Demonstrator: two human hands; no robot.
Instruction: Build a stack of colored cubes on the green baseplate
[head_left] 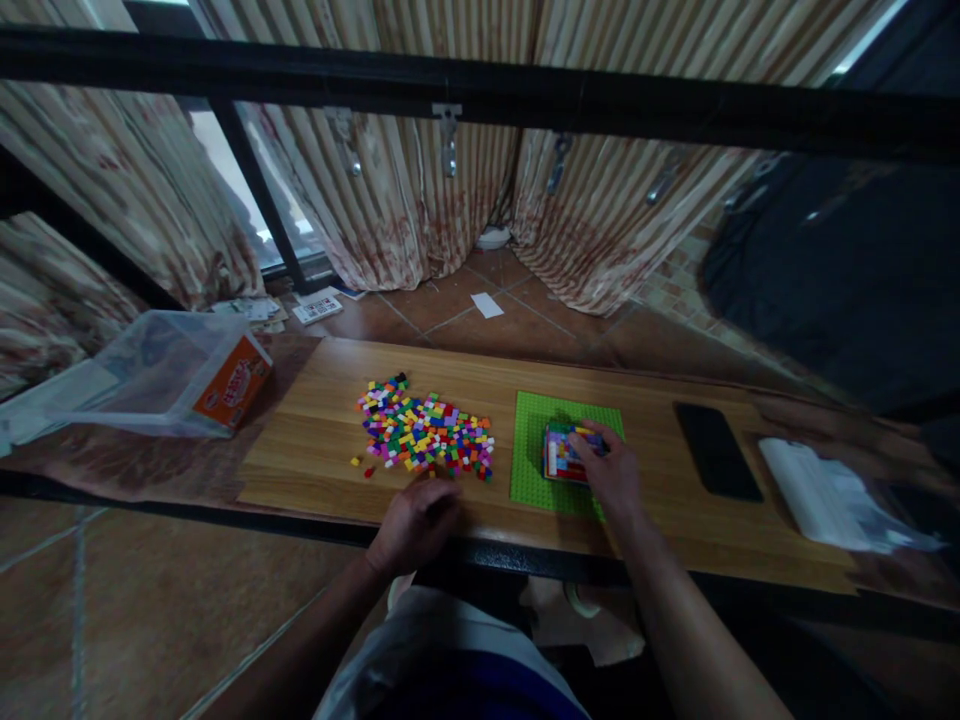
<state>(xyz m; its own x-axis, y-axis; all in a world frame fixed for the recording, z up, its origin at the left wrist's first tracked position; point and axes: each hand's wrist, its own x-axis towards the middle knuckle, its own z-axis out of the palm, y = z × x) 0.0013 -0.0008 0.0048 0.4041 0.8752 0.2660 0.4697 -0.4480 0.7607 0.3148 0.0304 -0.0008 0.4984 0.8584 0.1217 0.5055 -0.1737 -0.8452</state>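
A low rectangular build of toy bricks (559,455) in several colours sits on a green studded baseplate (529,480). My right hand (613,470) reaches over the build from the right, its thumb and fingers closed on the upper part; whether a single brick is between the fingertips cannot be seen. A spread pile of small loose toy bricks (427,430) lies to the left of the baseplate. At the pile's near edge rests my left hand (416,520), with its fingers curled in. What those fingers hold, if anything, is hidden.
A black phone (716,450) lies right of the baseplate on the wooden board (300,470). Beyond it is a white packet with clear plastic (817,495). A clear plastic bin (172,370) with an orange label stands at the left. A dark metal bar (487,90) crosses above.
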